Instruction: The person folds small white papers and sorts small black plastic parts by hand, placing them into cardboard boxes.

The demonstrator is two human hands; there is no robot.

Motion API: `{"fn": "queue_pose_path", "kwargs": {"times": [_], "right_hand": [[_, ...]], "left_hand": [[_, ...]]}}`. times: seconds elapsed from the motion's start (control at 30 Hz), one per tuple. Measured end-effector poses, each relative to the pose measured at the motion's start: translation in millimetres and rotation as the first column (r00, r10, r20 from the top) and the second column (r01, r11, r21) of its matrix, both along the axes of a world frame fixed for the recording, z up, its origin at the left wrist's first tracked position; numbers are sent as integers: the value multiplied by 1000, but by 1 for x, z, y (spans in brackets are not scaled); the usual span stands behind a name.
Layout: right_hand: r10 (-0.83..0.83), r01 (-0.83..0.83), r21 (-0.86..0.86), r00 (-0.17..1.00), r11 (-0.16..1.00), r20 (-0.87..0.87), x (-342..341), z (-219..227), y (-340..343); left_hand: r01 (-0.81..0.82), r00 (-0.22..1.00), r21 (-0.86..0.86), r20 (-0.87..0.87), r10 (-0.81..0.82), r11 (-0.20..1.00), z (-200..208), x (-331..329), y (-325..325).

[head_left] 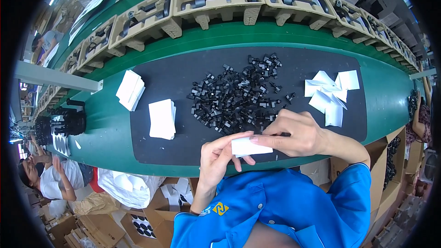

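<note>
A small white folded paper (251, 147) is held between my hands at the near edge of the black mat. My left hand (214, 157) is closed on its left end, fingers behind it. The thumb of my right hand (299, 134) presses on the right end, with the other fingers curled. Something dark shows under those fingers; I cannot tell whether it is held. Just beyond lies a heap of small black plastic parts (232, 98). To its left are two stacks of white paper, a nearer stack (161, 120) and a farther stack (130, 91). Several folded papers (328, 98) lie at the right.
Along the far side runs a row of moulded pulp trays (218, 7) with black parts inside. The black mat (179, 69) covers much of the green table (103, 124). Cardboard boxes (374, 170) stand at the right. Another person (64, 174) sits at the left.
</note>
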State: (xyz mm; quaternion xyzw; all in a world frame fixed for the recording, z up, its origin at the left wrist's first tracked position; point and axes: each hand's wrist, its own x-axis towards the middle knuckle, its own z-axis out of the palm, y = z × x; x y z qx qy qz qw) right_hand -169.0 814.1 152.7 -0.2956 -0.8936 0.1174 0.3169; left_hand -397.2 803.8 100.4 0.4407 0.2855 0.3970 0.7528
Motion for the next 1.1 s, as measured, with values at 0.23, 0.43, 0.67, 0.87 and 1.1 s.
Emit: {"fn": "queue_pose_path", "kwargs": {"times": [0.23,0.43,0.67,0.87,1.1], "right_hand": [[-99,-31,432,957,901,274,-4,7,-9],[-107,115,-245,993,963,46,-1,20,-6],[-80,43,-811,997,583,-5,-2,15,19],[6,-52,-683,998,729,-69,-3,11,22],[76,-60,-457,997,887,17,-10,7,23]], "left_hand": [[34,986,-13,163,-32,999,-7,1,0],[-10,999,-117,-35,6,993,7,-2,-1],[-28,985,-23,-171,24,999,10,-2,-3],[-87,950,86,-292,109,992,5,1,-7],[-201,863,307,-393,316,930,-9,12,-2]]}}
